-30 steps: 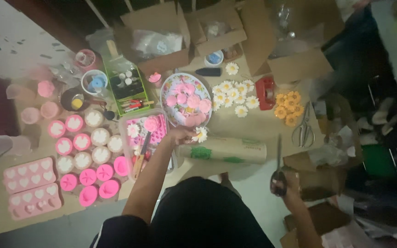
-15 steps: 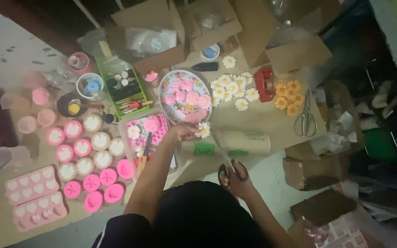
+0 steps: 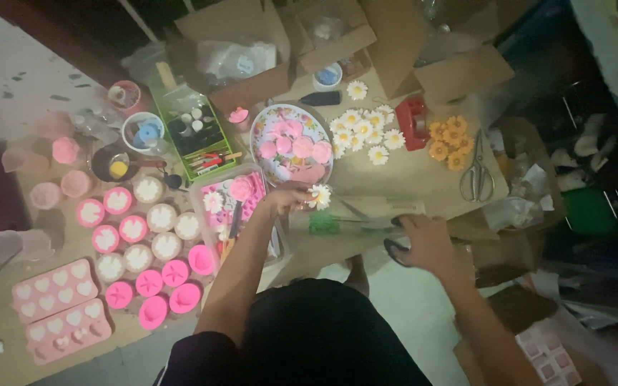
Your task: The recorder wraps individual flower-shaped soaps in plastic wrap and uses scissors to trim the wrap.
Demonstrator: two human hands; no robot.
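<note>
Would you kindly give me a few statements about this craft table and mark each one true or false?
1. The left hand holds a white daisy. True.
2. The right hand holds scissors with dark handles. True.
3. The round plate holds orange flowers. False: it holds pink pieces; the orange flowers lie on the table by the red tape dispenser.
4. A second pair of scissors lies on the table. True.
5. The heart-shaped mould tray is green. False: it is pink.
</note>
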